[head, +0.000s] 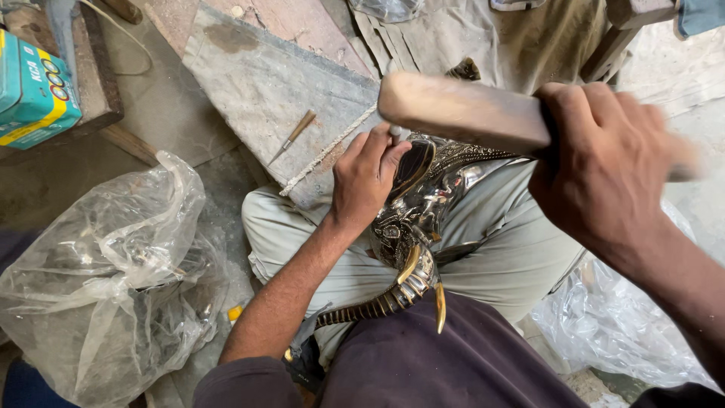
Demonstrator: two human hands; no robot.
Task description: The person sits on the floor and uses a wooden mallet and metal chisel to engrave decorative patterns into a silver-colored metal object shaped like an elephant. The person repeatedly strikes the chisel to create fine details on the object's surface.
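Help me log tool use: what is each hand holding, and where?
Right hand holds a wooden mallet near one end; left hand pinches a small punch against the metal elephant figure.

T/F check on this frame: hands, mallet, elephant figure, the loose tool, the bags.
1. The right hand grips a wooden mallet. True.
2. The left hand is empty and flat on the floor. False: it pinches a small punch against the metal elephant.
3. The elephant rests on the person's lap. True.
4. The awl lies inside the plastic bag. False: it lies on the grey board, apart from the bag.
5. A teal box sits at the far left. True.
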